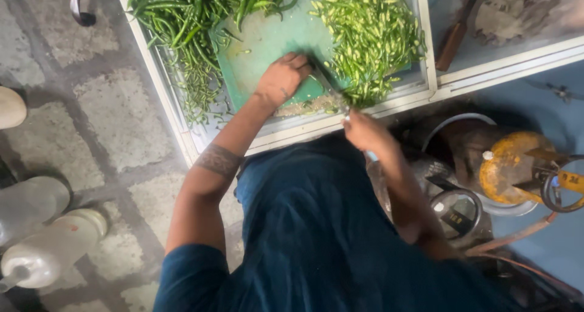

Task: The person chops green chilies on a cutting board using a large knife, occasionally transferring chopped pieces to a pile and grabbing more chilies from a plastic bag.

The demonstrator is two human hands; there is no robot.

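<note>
The person is chopping green chillies on a green cutting board (267, 44) set on the surface. The right hand (365, 132) is closing around the handle of a knife (328, 88) – its blade is lying across the board's near edge. The left hand (281, 77) is resting curled, knuckles down, on the board beside the blade. Cutting well probably means keeping those fingertips tucked back. The chopped chilli pile (371, 38) is sitting just right of the blade; the whole chillies (182, 20) are lying at the board's far-left corner – well apart from the knife.

Dark blue short-sleeved shirt, bare forearms, dark patterned band tattoo around left forearm (218, 160)
</note>
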